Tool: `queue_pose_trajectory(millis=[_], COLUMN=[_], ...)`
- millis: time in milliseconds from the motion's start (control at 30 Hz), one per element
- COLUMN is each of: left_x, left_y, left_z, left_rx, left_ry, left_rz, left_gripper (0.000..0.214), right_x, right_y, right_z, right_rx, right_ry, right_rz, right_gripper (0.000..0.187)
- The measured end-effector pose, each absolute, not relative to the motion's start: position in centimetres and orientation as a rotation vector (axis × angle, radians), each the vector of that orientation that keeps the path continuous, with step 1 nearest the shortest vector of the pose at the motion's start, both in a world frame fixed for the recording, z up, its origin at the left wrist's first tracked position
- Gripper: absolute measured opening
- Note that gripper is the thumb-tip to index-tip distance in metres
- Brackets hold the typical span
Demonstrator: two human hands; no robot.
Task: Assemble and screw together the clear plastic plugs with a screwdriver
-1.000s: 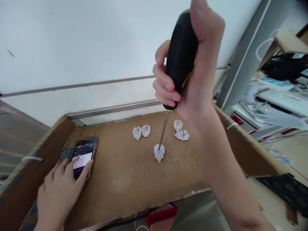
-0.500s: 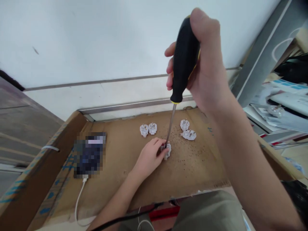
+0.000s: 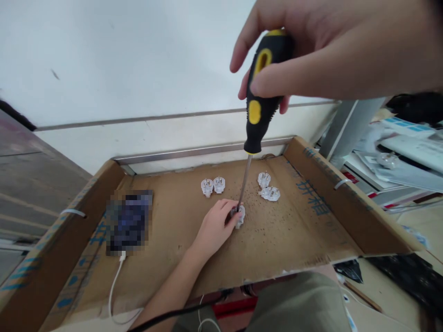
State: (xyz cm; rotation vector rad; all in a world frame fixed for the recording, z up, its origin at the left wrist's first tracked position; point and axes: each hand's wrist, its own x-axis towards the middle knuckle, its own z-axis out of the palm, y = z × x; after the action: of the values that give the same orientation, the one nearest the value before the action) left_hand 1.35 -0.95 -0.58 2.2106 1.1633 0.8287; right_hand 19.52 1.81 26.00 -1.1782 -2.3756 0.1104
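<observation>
My left hand [image 3: 215, 226] pinches a clear plastic power plug [image 3: 239, 220] against the cardboard. Above it, my right hand [image 3: 297, 60] grips the black and yellow handle of a screwdriver [image 3: 254, 120], thumb along one side and some fingers lifted off. The screwdriver's shaft leans slightly, and its tip meets the plug beside my left fingertips; the exact contact point is hidden. Behind my left hand, a plug [image 3: 206, 186] and another plug [image 3: 219, 184] stand side by side, pins up. To the right, an upright plug [image 3: 264, 179] touches a tilted plug [image 3: 270, 193].
A cardboard tray [image 3: 311, 221] with raised sides forms the work surface, with small dark specks scattered near the plugs. At left lies a blurred-out phone-like device [image 3: 129, 223] with a white cable [image 3: 112, 290]. A white wall [image 3: 138, 60] rises behind.
My right hand has rotated around the handle, its forearm swinging up to the right, and the handle's yellow patches now show. My left hand still holds the plug in nearly the same spot.
</observation>
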Motion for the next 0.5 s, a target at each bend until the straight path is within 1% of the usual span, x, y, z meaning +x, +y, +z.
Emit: queue_pose_trajectory(millis=[133, 200, 300, 433, 500], left_x=[1.3, 1.4, 1.4, 1.4, 1.5], left_y=[-1.0, -1.1, -1.1, -1.1, -1.1], left_z=[-0.8, -0.9, -1.0, -1.1, -1.1], left_rx=[2.212, 2.212, 2.218, 2.236, 2.274], left_ry=[1.173, 1.186, 1.202, 1.205, 1.203], left_rz=[0.841, 0.848, 0.854, 0.864, 0.860], left_gripper=[0.021, 0.023, 0.024, 0.023, 0.024], right_x=[19.6, 20.0, 21.1, 22.7, 22.8], right_y=[2.1, 3.0, 4.8, 6.2, 6.4], right_z=[26.7, 26.7, 27.1, 28.4, 28.7], right_rx=[-1.288, -1.270, -1.196, -1.172, -1.239], right_ry=[-2.380, -2.330, -2.470, -2.714, -2.729], right_rz=[0.243, 0.302, 0.457, 0.309, 0.336], right_gripper=[0.020, 0.030, 0.033, 0.048, 0.053])
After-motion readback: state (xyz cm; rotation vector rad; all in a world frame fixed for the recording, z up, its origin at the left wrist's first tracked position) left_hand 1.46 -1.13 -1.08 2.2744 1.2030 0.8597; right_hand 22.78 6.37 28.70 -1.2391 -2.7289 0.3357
